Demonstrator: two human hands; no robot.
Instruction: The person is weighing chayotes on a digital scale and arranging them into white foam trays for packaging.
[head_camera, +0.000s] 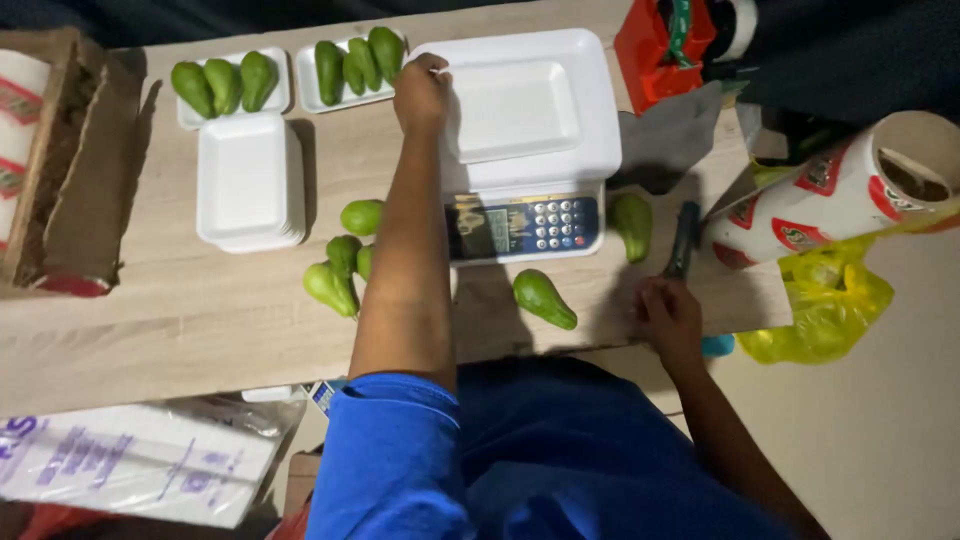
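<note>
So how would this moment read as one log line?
left hand: on tray edge | right hand: on table, by knife | pears: loose

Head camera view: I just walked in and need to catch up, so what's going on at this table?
A person in blue stands at a wooden table. Their left hand reaches to the white foam tray on a scale. Their right hand rests at the table edge by a dark tool. Two trays already hold green pears; loose pears lie near the scale.
</note>
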